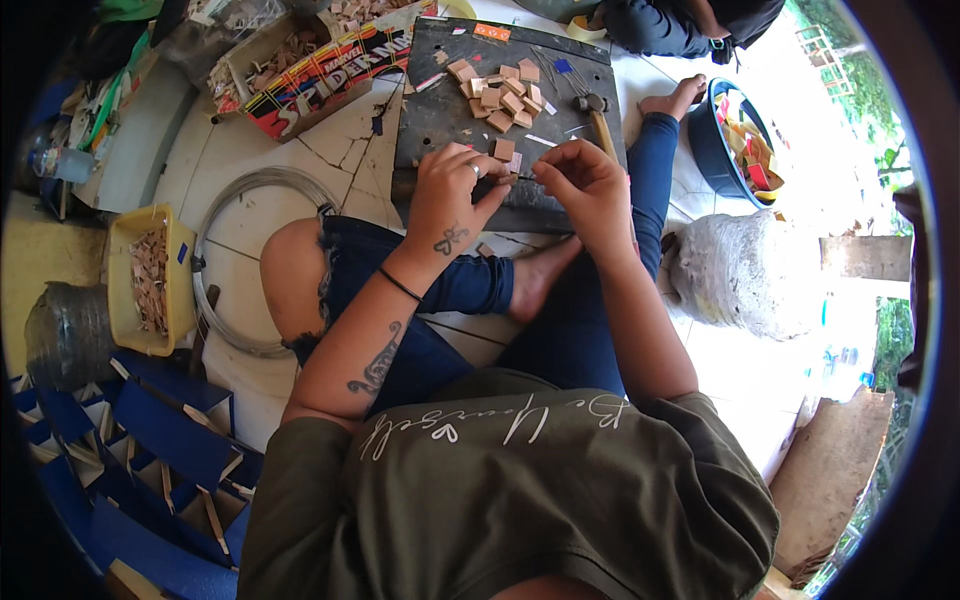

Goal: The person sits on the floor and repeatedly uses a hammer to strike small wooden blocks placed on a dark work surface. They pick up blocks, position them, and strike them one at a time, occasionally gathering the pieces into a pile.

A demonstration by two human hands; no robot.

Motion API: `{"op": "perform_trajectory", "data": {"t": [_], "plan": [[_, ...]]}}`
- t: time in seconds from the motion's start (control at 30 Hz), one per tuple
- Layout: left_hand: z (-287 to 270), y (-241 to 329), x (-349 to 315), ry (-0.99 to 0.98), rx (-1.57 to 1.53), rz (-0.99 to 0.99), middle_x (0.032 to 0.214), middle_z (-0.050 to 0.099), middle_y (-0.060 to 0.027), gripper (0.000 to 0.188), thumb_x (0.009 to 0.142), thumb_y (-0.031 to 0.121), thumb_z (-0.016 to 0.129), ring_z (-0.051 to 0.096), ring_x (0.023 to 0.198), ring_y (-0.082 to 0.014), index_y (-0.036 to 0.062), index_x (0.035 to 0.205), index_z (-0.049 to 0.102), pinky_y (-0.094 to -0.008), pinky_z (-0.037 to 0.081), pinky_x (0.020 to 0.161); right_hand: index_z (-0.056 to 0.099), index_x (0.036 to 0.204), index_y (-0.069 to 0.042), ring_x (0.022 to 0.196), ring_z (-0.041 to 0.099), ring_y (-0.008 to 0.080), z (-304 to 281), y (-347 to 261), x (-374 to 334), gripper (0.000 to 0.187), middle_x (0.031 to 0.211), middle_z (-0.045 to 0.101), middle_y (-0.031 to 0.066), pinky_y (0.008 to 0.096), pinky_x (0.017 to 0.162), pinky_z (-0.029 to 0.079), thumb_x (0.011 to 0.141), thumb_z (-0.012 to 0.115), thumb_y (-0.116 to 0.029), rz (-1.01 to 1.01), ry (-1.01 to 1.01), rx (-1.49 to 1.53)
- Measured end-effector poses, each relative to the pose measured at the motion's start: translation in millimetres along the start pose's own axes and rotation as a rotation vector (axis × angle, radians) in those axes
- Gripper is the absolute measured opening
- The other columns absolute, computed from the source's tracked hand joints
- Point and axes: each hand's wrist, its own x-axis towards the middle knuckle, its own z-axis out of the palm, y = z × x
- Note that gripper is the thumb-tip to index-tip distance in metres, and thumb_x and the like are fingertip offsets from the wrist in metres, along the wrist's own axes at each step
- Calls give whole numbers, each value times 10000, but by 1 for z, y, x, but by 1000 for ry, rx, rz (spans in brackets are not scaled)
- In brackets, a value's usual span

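Over the near edge of a dark worktop [430,115], my two hands face each other, fingertips a short way apart. My left hand [445,195] is closed in a pinch on something small, mostly hidden by the fingers. My right hand [590,195] also pinches, thumb against forefinger; a thin dark line shows between the two hands, too fine to name. Just past my left fingertips sits a small square wooden block [504,149]. Farther back lies a loose pile of similar wooden blocks [502,97]. A hammer [597,115] rests to their right.
A printed cardboard box [345,85] of wood scraps stands far left. Coiled wire [210,240] and a yellow bin [120,290] of wood pieces lie left. Blue slatted pieces [170,410] fill the lower left. At right are a blue tub [708,150] and another person's leg [640,30].
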Motion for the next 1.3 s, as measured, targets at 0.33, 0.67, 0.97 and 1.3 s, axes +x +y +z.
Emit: {"op": "perform_trajectory", "data": {"t": [0.33,0.67,0.97,1.3], "plan": [[1,-5,0,4,-32,-11,871,706,-44,138,718,126,790,619,972,-283,83,812,699,-403,432,889,678,870,10,756,707,126,11,-1,2,119,795,722,83,264,708,553,813,760,-55,-142,21,-197],[1,-6,0,4,-21,-14,865,707,-46,138,715,130,790,621,977,-281,80,813,707,-411,433,891,667,847,13,717,710,197,13,-5,5,106,782,703,123,304,673,547,798,739,-48,-279,-28,-328],[7,0,10,16,-246,-57,827,664,-91,99,775,93,749,635,795,-288,19,810,692,-387,481,730,662,872,1,791,679,281,9,-12,8,157,845,685,146,363,735,533,787,741,-106,-270,-86,-424],[10,1,8,60,-212,20,783,625,-112,105,807,56,721,621,741,-313,-7,768,646,-383,477,683,444,1305,-49,1089,572,409,-59,-1,-68,568,1246,535,169,471,885,479,815,707,-165,78,38,-1115]]}}
